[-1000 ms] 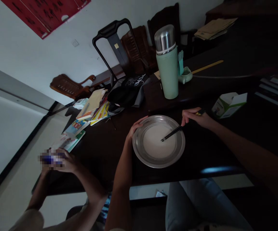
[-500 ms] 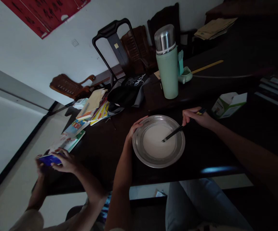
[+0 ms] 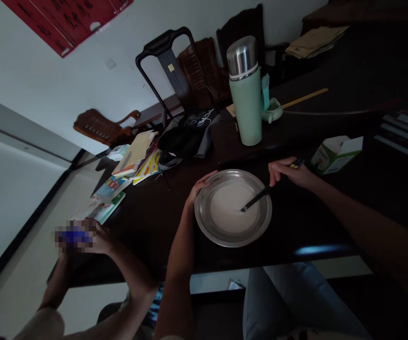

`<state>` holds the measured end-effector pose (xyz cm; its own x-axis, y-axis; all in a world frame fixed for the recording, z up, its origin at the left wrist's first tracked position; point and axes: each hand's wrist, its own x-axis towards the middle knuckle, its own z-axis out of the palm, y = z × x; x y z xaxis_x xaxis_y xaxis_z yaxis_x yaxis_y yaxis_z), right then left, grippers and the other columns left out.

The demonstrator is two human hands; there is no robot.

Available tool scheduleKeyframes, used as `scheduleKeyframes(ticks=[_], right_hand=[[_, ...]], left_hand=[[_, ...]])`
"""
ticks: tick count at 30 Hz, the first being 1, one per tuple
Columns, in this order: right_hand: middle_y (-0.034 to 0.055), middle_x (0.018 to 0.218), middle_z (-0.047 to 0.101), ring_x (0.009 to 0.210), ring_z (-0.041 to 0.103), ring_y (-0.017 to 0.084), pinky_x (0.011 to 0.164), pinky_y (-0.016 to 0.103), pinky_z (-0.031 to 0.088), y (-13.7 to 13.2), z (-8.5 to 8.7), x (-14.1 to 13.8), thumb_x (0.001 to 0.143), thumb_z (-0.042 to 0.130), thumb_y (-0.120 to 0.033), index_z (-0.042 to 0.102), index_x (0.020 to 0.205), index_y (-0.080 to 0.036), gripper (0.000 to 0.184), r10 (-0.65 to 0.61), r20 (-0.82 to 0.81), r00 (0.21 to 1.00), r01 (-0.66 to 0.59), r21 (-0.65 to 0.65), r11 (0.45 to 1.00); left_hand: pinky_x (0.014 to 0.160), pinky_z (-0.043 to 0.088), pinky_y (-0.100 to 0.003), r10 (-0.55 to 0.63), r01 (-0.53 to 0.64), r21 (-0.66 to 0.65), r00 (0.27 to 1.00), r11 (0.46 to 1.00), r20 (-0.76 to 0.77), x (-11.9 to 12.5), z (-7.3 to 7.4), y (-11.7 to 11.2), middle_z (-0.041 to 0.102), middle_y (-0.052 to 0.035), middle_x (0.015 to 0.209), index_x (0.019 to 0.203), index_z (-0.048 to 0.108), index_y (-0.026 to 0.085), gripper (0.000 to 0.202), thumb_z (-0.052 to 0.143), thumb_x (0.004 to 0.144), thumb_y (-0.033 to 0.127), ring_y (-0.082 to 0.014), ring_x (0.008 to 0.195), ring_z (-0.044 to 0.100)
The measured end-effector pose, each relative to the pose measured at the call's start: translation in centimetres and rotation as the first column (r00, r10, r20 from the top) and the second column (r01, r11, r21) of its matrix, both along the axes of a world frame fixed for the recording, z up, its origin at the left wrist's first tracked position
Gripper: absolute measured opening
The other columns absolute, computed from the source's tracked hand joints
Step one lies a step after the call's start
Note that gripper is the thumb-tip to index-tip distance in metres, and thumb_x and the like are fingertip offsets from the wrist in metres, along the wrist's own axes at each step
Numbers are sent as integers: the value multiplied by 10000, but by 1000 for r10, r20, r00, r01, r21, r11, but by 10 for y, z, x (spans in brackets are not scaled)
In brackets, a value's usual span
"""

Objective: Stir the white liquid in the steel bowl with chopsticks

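A round metal plate [image 3: 204,222] with a white liquid or batter in it rests on the dark table in front of me. My left hand [image 3: 198,186] grips the plate's far left rim. My right hand [image 3: 290,173] is closed on a pair of dark chopsticks [image 3: 256,199], whose tips dip into the white mixture right of its middle.
A green thermos [image 3: 246,106] with a steel cap stands behind the plate. A small white-and-green box [image 3: 334,153] lies to the right. Books and papers [image 3: 133,163] are piled at the left. Another person's hands [image 3: 94,238] hold a phone at the table's left corner.
The chopstick tips have shifted slightly to the right within the white mixture. My left hand stays on the rim.
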<state>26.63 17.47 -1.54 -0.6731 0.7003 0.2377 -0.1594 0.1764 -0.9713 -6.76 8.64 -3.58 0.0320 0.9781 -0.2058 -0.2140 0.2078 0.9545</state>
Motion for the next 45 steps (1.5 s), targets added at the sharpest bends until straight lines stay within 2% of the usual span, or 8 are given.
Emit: scheduleKeyframes(ticks=[5, 12, 19, 25, 29, 33, 40, 45], right_hand=[[41, 658, 738, 654, 685, 195, 698, 342, 508, -8, -1, -7, 908, 610, -535, 624, 580, -200, 469, 117, 62, 991, -116, -9, 993], [44, 658, 740, 654, 684, 201, 704, 349, 500, 0, 0, -1, 890, 623, -571, 630, 580, -211, 475, -22, 45, 999, 21, 20, 1000], [44, 663, 738, 664, 671, 193, 704, 349, 499, -10, 1, -5, 930, 588, -503, 626, 590, -205, 454, 145, 41, 989, -147, 38, 988], [46, 681, 750, 669, 684, 192, 705, 339, 497, -1, 0, -3, 899, 624, -542, 632, 595, -207, 452, -19, 47, 999, 18, 23, 1000], [40, 597, 717, 595, 649, 187, 656, 343, 484, 1, -2, 1, 920, 598, -528, 614, 541, -210, 496, 35, -15, 999, -34, 23, 999], [35, 639, 728, 634, 674, 189, 691, 343, 503, -8, 1, -6, 904, 609, -541, 624, 573, -203, 473, 122, 60, 991, -121, -14, 993], [40, 652, 737, 647, 679, 194, 699, 342, 497, 0, 2, -2, 887, 627, -563, 624, 572, -206, 476, -42, 38, 998, 42, -2, 999], [39, 625, 724, 620, 666, 190, 681, 348, 504, -4, 0, -2, 917, 596, -526, 612, 557, -204, 483, 119, 34, 992, -119, -2, 993]], left_hand=[[1181, 312, -456, -13, 13, 9, 1000, 1000, -11, -2, -2, 2, 676, -107, 1333, 1237, 710, 162, 586, 705, 656, 245, -365, 1354, 515], [1175, 325, -451, -2, 2, -1, 1000, 1000, 2, -2, -4, 2, 680, -102, 1329, 1232, 715, 166, 591, 708, 648, 250, -361, 1342, 529], [1173, 328, -463, -4, 4, 0, 1000, 1000, -12, 0, 1, 1, 696, -110, 1298, 1229, 717, 148, 580, 698, 656, 237, -377, 1335, 533], [1182, 316, -466, -6, 6, 8, 1000, 1000, 14, 0, -1, 1, 688, -115, 1312, 1237, 710, 147, 583, 699, 661, 237, -369, 1339, 532], [1184, 316, -461, 3, -3, -2, 1000, 1000, 9, 1, -1, 1, 691, -103, 1309, 1232, 714, 161, 585, 699, 653, 241, -355, 1332, 542], [1176, 332, -453, 4, -4, 2, 1000, 1000, -19, 1, 1, 0, 691, -94, 1311, 1227, 721, 174, 583, 703, 650, 255, -352, 1324, 550], [1170, 337, -447, 5, -5, -9, 1000, 1000, -8, 0, -2, 2, 680, -107, 1326, 1235, 715, 161, 609, 708, 634, 261, -359, 1335, 539], [1170, 334, -440, -3, 3, -2, 1000, 1000, -21, 1, 2, 1, 680, -100, 1327, 1229, 717, 162, 596, 706, 640, 253, -351, 1333, 541]])
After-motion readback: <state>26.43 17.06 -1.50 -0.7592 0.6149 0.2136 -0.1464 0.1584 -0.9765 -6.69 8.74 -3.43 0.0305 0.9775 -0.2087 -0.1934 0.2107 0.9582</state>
